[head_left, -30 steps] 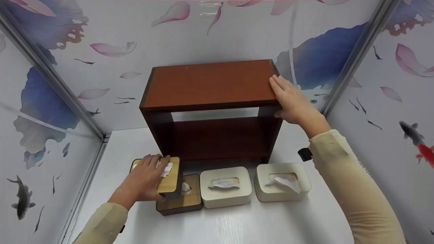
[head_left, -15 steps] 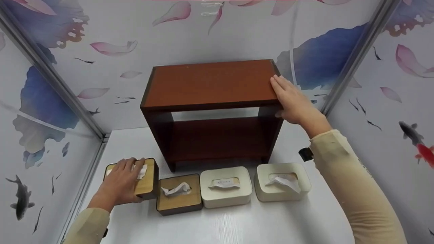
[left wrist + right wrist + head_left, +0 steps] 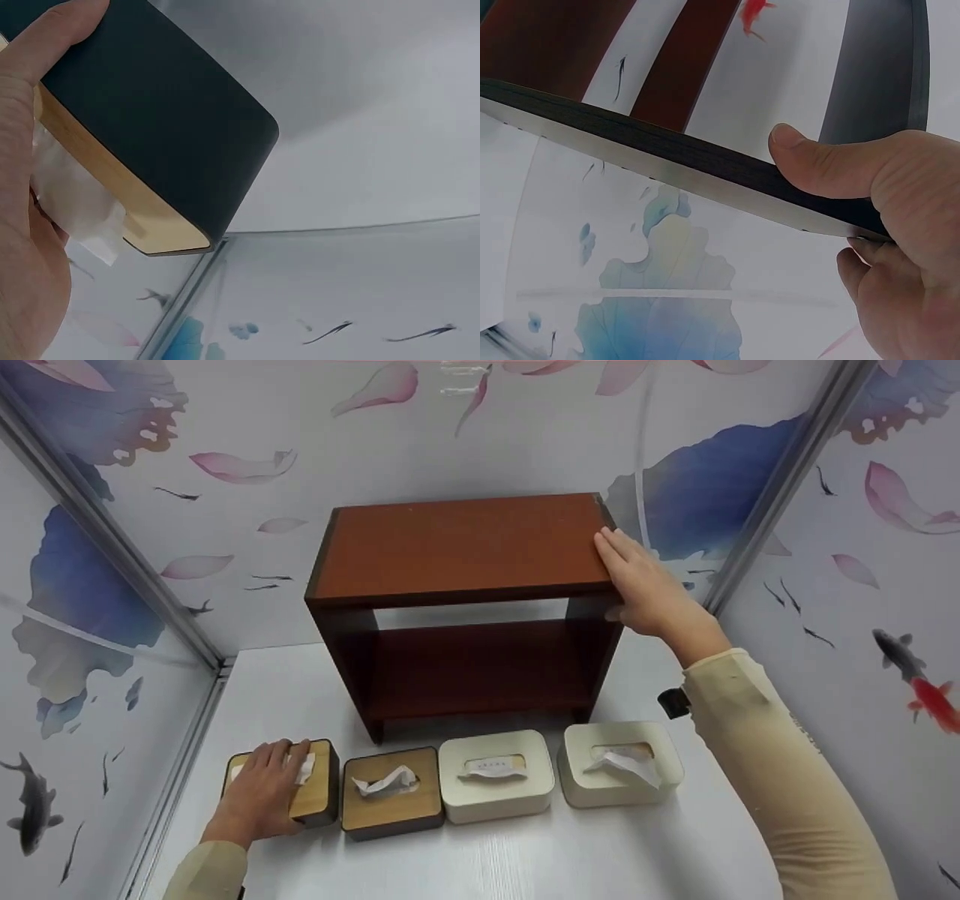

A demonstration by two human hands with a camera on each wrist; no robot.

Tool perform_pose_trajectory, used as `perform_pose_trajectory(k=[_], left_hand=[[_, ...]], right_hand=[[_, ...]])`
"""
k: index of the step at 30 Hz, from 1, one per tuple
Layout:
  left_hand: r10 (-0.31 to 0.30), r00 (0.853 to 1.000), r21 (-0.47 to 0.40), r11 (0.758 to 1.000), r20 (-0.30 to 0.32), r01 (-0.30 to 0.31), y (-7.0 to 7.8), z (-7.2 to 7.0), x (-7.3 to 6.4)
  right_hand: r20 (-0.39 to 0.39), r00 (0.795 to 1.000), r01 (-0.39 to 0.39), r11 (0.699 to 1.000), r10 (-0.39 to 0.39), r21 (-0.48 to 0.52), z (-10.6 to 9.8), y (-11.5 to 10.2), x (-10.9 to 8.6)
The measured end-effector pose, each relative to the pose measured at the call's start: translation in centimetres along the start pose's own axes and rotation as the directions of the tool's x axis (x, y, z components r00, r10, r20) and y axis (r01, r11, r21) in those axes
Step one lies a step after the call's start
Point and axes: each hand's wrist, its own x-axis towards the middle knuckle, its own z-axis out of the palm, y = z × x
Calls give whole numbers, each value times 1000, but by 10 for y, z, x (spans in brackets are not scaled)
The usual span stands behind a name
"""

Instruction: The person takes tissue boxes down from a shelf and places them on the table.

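Observation:
My left hand [image 3: 262,791] holds a dark-sided tissue box [image 3: 319,780] with a wooden top, at the left end of a row. In the left wrist view the thumb lies along the dark side [image 3: 165,112] of this box, and white tissue sticks out of its top beside the palm. My right hand [image 3: 652,589] grips the upper right end of a reddish-brown wooden shelf unit [image 3: 457,547]. In the right wrist view the thumb [image 3: 817,161] hooks over the panel's dark edge [image 3: 705,161], with the other fingers on the far side.
A second wood-topped tissue box [image 3: 390,810] stands right of the held one. Two cream tissue boxes [image 3: 495,799] [image 3: 622,795] continue the row in front of the shelf. The white table [image 3: 495,862] meets printed wall panels [image 3: 465,450] behind and at both sides.
The left hand has carried its tissue box leftward, off from above the second wood-topped box, then lower toward the table. The right hand keeps its place on the shelf.

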Motion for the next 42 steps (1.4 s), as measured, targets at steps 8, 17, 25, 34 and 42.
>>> perform_pose_trajectory(k=[8, 17, 25, 34, 42], left_hand=[[-12, 999, -56, 998, 45, 15, 4, 22, -2], [-5, 997, -67, 998, 81, 11, 7, 38, -9], [-33, 996, -73, 997, 82, 39, 11, 44, -12], [-74, 991, -67, 994, 110, 82, 14, 47, -16], [-107, 983, -100, 987, 147, 123, 13, 38, -19]], right_hand=[[-10, 1000, 5, 1000, -5, 5, -1, 0, -1], [-5, 1000, 5, 1000, -4, 2, 0, -3, -2], [-7, 1000, 26, 1000, -26, 6, -2, -5, -3], [-12, 999, 30, 999, -30, 12, -1, -7, 1], [-62, 998, 32, 999, -33, -24, 2, -7, 3]])
